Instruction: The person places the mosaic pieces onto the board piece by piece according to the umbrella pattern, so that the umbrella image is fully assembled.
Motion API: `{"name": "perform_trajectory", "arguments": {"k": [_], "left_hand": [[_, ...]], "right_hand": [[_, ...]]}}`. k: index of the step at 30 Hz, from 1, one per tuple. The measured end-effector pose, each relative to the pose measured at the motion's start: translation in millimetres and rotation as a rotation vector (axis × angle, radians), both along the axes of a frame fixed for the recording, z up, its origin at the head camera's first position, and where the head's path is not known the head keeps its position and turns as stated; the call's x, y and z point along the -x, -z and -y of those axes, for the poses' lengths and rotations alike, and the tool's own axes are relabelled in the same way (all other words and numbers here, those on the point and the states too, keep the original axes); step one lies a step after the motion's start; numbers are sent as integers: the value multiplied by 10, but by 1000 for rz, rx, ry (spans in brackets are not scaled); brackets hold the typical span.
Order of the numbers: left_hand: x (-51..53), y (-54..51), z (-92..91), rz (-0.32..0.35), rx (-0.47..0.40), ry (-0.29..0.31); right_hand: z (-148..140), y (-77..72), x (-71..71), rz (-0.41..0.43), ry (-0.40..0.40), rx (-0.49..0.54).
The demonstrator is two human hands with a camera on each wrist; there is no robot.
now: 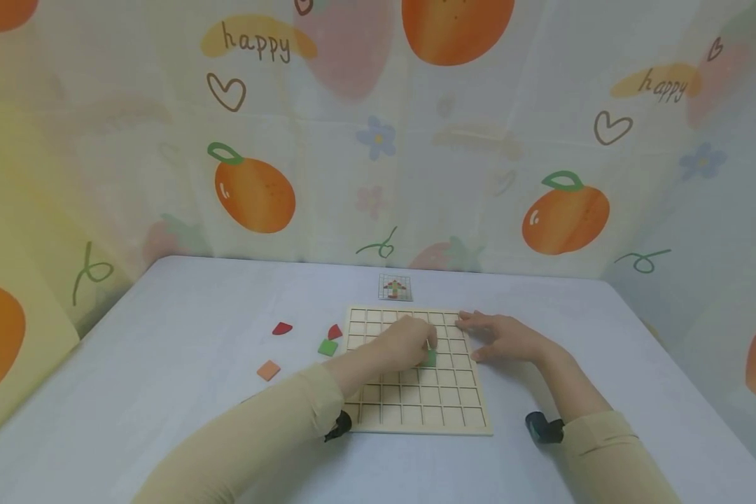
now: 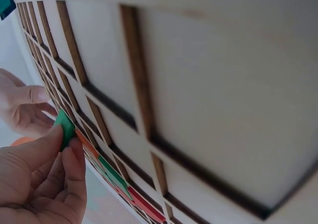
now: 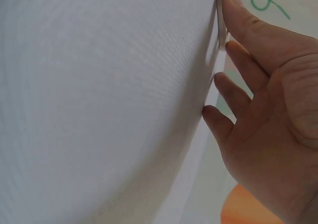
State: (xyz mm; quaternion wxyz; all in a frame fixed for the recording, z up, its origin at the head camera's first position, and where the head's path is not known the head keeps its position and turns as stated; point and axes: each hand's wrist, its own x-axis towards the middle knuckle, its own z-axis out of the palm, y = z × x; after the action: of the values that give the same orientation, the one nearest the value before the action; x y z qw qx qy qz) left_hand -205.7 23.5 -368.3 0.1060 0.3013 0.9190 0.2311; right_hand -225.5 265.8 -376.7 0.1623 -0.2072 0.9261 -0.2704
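In the head view a wooden grid board (image 1: 416, 418) lies on the white table. My left hand (image 1: 404, 344) reaches over its middle. Between thumb and fingertips that hand pinches a green square tile (image 2: 63, 128), tilted close to the grid in the left wrist view. Beyond it, an orange piece (image 2: 87, 144), another green piece (image 2: 113, 172) and a red piece (image 2: 146, 204) lie in the board's cells; the left hand mostly hides them in the head view. My right hand (image 1: 507, 337) rests at the board's right edge, fingers spread and thumb touching the side.
Left of the board lie two red rounded pieces (image 1: 282, 328), a green tile (image 1: 327, 347) and an orange tile (image 1: 268, 370). Behind the board is a small card (image 1: 395, 288) with a coloured pattern on a grid. A printed curtain (image 1: 378, 189) hangs past the table's far edge.
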Motion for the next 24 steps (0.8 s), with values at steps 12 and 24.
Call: {"name": "perform_trajectory", "arguments": {"k": [12,24], "left_hand": [[-16,-25,5,-42,32,-9],[-22,-40,-1,-45,60,-15]], "right_hand": [[-2,-22,1,2,-10,-16],[-21,-10,3,0,-14,-10]]}}
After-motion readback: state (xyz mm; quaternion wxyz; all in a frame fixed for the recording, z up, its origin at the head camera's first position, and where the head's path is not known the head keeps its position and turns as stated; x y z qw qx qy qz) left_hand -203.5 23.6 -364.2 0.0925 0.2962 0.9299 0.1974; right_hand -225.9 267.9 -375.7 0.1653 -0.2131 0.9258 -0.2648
